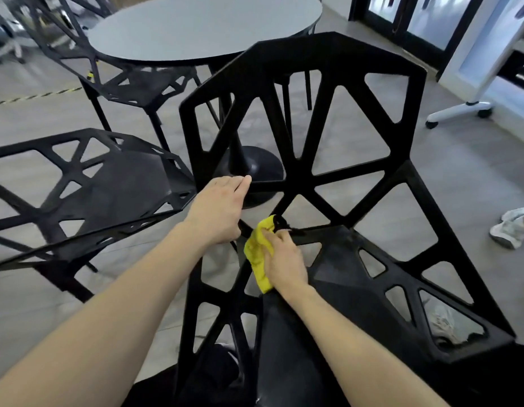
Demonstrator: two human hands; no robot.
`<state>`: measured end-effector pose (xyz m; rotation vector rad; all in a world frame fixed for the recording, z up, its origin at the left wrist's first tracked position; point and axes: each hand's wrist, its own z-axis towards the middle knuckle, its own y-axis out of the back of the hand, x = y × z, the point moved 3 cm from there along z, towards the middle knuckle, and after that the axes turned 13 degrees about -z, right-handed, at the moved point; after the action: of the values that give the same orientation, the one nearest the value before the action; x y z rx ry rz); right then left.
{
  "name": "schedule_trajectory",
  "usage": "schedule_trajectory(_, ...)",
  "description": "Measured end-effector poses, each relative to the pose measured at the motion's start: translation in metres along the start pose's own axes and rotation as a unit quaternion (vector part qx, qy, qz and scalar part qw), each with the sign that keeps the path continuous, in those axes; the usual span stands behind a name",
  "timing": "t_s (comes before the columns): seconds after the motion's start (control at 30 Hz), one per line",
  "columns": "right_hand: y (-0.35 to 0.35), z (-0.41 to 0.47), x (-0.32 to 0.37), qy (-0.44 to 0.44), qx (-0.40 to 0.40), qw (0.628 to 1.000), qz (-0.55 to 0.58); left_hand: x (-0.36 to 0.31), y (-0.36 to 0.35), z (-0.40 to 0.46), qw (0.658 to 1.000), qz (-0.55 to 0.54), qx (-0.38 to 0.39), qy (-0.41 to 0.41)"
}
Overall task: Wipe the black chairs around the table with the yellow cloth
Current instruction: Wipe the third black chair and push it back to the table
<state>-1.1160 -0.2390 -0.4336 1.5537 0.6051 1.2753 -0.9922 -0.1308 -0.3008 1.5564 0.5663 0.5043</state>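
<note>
A round grey-topped table (196,27) on a black pedestal stands at the top of the view, with black openwork chairs of angular, triangulated struts set round it; the nearest black lattice chair (307,118) fills the middle of the frame, its back towards the table and its seat running down to the lower right; a second black lattice chair (108,183) sits just beside it on the left, and a third black lattice chair (131,80) stands farther off by the table's left edge; nothing in the picture shows whether those two have been wiped, so I judge the job to be partway at most, with this chair in hand and work on the others possibly left; the left hand (219,210) grips a strut at the left side of the near chair where back meets seat, fingers curled round it, seemingly steadying the frame; the right hand (284,259) holds the crumpled yellow cloth (259,254), fingers bent over it, pressing it against the struts at the junction of back and seat; the wide solid part of the seat and the upper back look untouched by the cloth at this moment, so they may remain to do.
</note>
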Motion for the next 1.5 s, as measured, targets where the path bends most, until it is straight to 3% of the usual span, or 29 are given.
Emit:
schedule_trajectory(0.03, 0.013, 0.011, -0.006, -0.022, -0.01, 1.0, 0.02, 0.0, 0.0, 0.001, 1.0, -0.006, -0.001, -0.001)
schedule_trajectory(0.13, 0.042, 0.026, -0.017, -0.117, -0.155, 0.979, 0.061, -0.003, -0.004, -0.002, 1.0, -0.012, -0.01, 0.003)
schedule_trajectory(0.17, 0.04, 0.022, -0.01, -0.107, -0.158, 0.98, 0.054, -0.005, -0.004, -0.003, 1.0, -0.014, -0.014, 0.007)
schedule_trajectory(0.27, 0.004, 0.009, 0.007, 0.011, 0.009, 1.0, -0.017, -0.01, -0.001, -0.001, 1.0, -0.02, 0.0, 0.009)
schedule_trajectory(0.33, 0.015, 0.02, -0.002, -0.02, 0.092, 0.996, -0.003, -0.009, 0.001, 0.001, 1.0, -0.02, 0.018, 0.012)
schedule_trajectory(0.43, 0.055, 0.02, -0.02, -0.122, 0.113, 0.982, 0.092, -0.014, 0.008, -0.003, 0.998, -0.022, 0.048, 0.02)
schedule_trajectory(0.53, 0.074, -0.01, -0.046, -0.227, 0.056, 0.938, 0.255, -0.036, 0.008, -0.031, 0.977, -0.204, 0.018, 0.066)
schedule_trajectory(0.6, 0.075, -0.033, -0.059, -0.287, 0.043, 0.884, 0.366, -0.059, -0.01, -0.063, 0.92, -0.374, -0.017, 0.12)
schedule_trajectory(0.67, 0.071, -0.057, -0.059, -0.319, 0.057, 0.824, 0.466, -0.087, -0.034, -0.096, 0.81, -0.555, -0.003, 0.19)
schedule_trajectory(0.73, 0.073, -0.086, -0.042, -0.311, 0.082, 0.818, 0.476, -0.113, -0.052, -0.122, 0.682, -0.692, 0.009, 0.238)
schedule_trajectory(0.77, 0.078, -0.102, -0.033, -0.296, 0.095, 0.842, 0.44, -0.122, -0.057, -0.132, 0.657, -0.711, -0.009, 0.25)
schedule_trajectory(0.83, 0.084, -0.128, -0.022, -0.249, 0.127, 0.9, 0.334, -0.129, -0.065, -0.148, 0.681, -0.678, -0.068, 0.269)
schedule_trajectory(0.9, 0.09, -0.148, -0.016, -0.187, 0.175, 0.932, 0.255, -0.13, -0.07, -0.161, 0.701, -0.644, -0.108, 0.287)
schedule_trajectory(0.97, 0.096, -0.164, -0.014, -0.147, 0.194, 0.949, 0.201, -0.129, -0.071, -0.171, 0.684, -0.651, -0.135, 0.298)
schedule_trajectory(1.03, 0.11, -0.176, -0.013, -0.121, 0.13, 0.97, 0.164, -0.132, -0.065, -0.18, 0.641, -0.688, -0.166, 0.298)
schedule_trajectory(1.13, 0.134, -0.195, -0.008, -0.096, 0.044, 0.97, 0.218, -0.139, -0.052, -0.186, 0.607, -0.715, -0.205, 0.278)
schedule_trajectory(1.2, 0.144, -0.203, -0.003, -0.059, 0.064, 0.965, 0.246, -0.145, -0.043, -0.189, 0.585, -0.739, -0.211, 0.256)
schedule_trajectory(1.27, 0.147, -0.205, -0.001, -0.033, 0.081, 0.968, 0.235, -0.153, -0.036, -0.192, 0.592, -0.748, -0.204, 0.22)
schedule_trajectory(1.4, 0.149, -0.199, -0.014, -0.044, 0.024, 0.968, 0.244, -0.159, -0.032, -0.202, 0.623, -0.759, -0.127, 0.14)
schedule_trajectory(1.5, 0.15, -0.196, -0.021, -0.035, 0.056, 0.959, 0.275, -0.15, -0.036, -0.205, 0.638, -0.755, -0.082, 0.125)
